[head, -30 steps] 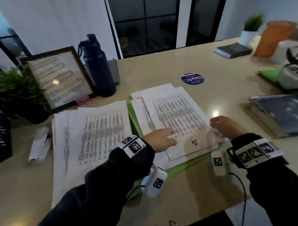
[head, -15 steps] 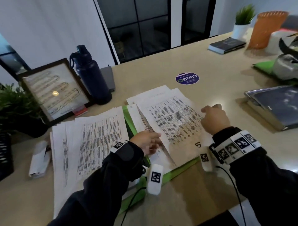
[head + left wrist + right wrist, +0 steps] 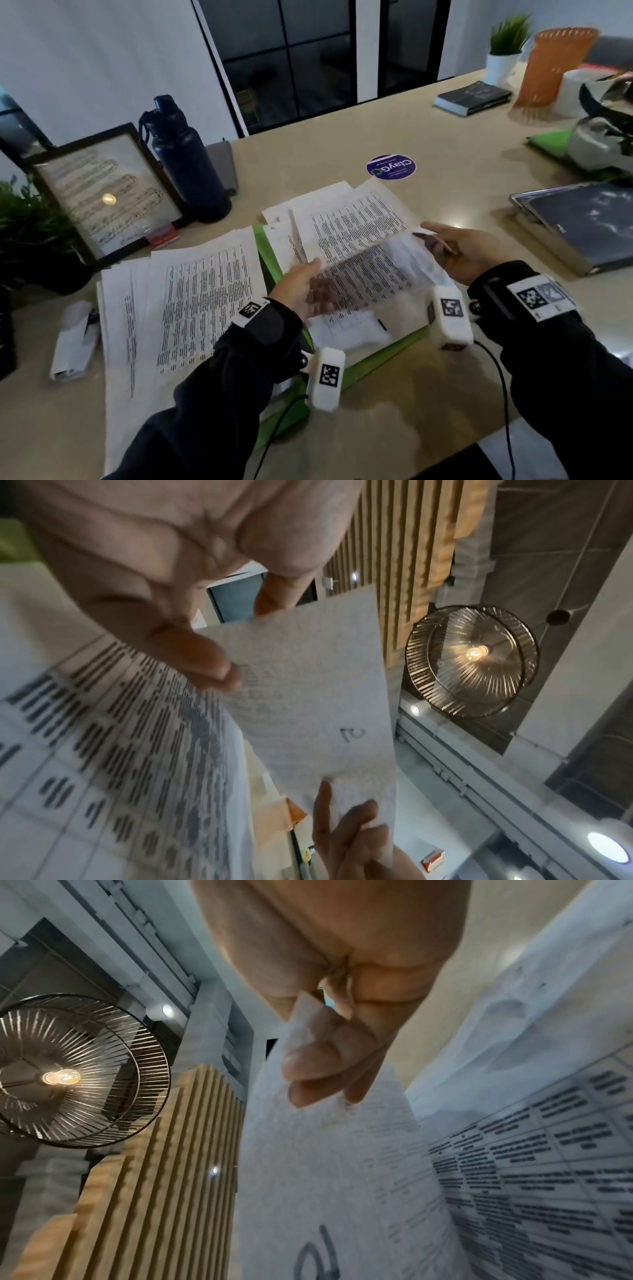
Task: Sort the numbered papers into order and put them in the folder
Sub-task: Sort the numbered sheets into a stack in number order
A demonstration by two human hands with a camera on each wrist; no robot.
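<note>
Sheet number 5 [image 3: 349, 226] is raised by its near edge above the right stack of printed papers [image 3: 373, 281]. That stack lies on the open green folder [image 3: 380, 356]. My left hand [image 3: 308, 287] pinches the sheet's near left corner. My right hand [image 3: 442, 240] pinches its near right corner. In the left wrist view the sheet [image 3: 325, 696] shows a mirrored 5 through the paper, with thumb and finger clamped on its edge. In the right wrist view my fingers [image 3: 308, 1074] curl over the sheet [image 3: 325, 1177]. A second spread of papers [image 3: 191, 308] lies left of the folder.
A dark bottle [image 3: 188, 171], a framed picture [image 3: 106, 192] and a plant [image 3: 27, 233] stand at the back left. A laptop [image 3: 582, 226] lies to the right. A round sticker [image 3: 390, 167] is behind the papers. A white folded item [image 3: 73, 342] lies far left.
Sheet 5 lay flat on the right stack under both hands; now both hands have pinched its near corners and lifted that edge up off the stack.
</note>
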